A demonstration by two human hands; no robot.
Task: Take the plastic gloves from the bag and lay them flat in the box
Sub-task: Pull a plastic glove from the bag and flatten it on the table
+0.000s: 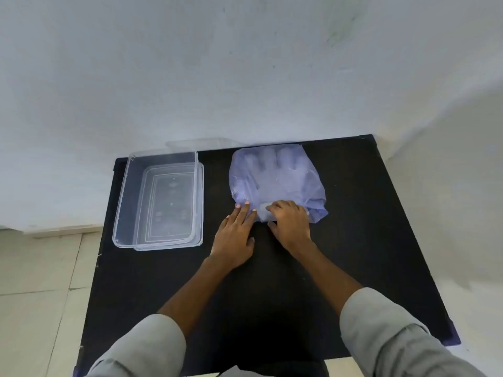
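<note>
Head view: clear box point(159, 200) empty on tabletop point(353, 213); my left hand point(235, 235) flat, right hand point(290, 224) pinching the bag point(277, 178) holding gloves point(275, 161).

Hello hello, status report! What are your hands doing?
Left hand flat, fingertips on bag. Right hand gripping the bag's near edge. Gloves inside bag. Box open, empty; nothing in the way.

place: plain indoor room, its exact kind unclear
far: bare white wall point(245, 63)
left, near: pale tiled floor point(35, 281)
middle: small black table point(272, 295) pushed against the wall
</note>
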